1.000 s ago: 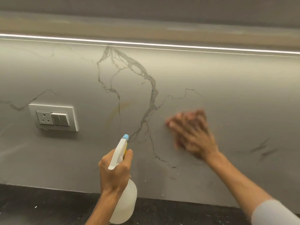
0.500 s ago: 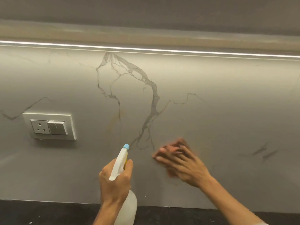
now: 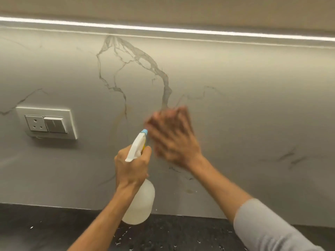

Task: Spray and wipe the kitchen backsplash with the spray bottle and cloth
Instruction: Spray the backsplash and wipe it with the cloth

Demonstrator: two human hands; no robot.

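In the head view, the left hand (image 3: pixel 131 167) is gripping the spray bottle (image 3: pixel 139 200) by its neck, nozzle aimed at the backsplash (image 3: pixel 253 109). The right hand (image 3: pixel 174 136), motion-blurred with fingers spread, is lying flat against the backsplash; the cloth cannot be made out under it.

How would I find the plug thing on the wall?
Look at the grey marble backsplash under the bright light strip. On its left side, above the dark counter, sits the white socket plate. It is the wall's only raised box, with three holes beside a switch.
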